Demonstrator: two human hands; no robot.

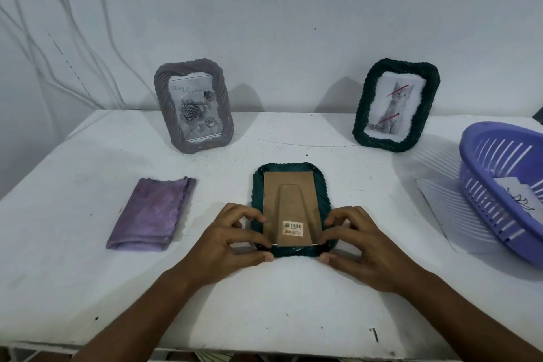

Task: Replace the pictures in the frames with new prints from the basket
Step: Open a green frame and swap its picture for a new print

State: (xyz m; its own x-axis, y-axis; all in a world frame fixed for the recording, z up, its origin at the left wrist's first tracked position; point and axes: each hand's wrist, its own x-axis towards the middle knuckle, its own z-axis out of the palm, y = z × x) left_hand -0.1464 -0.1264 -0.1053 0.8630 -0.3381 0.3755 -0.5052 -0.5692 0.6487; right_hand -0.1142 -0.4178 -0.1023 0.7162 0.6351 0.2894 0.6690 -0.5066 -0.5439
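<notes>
A dark green woven frame (289, 169) lies face down in the middle of the table, its brown cardboard back (289, 209) with a barcode sticker facing up. My left hand (232, 241) grips its lower left corner, fingers pinching the edge. My right hand (361, 247) grips the lower right corner the same way. A grey woven frame (192, 109) with a rose picture stands at the back left. Another dark green frame (396, 104) with a cat picture stands at the back right. A purple slatted basket (496, 185) at the far right holds white prints (520, 194).
A folded purple cloth (152, 213) lies to the left of the face-down frame. A sheet of paper (437, 206) lies under the basket's near side. White cables (58, 47) hang down the wall at the left. The table's front edge (264, 345) runs below my forearms.
</notes>
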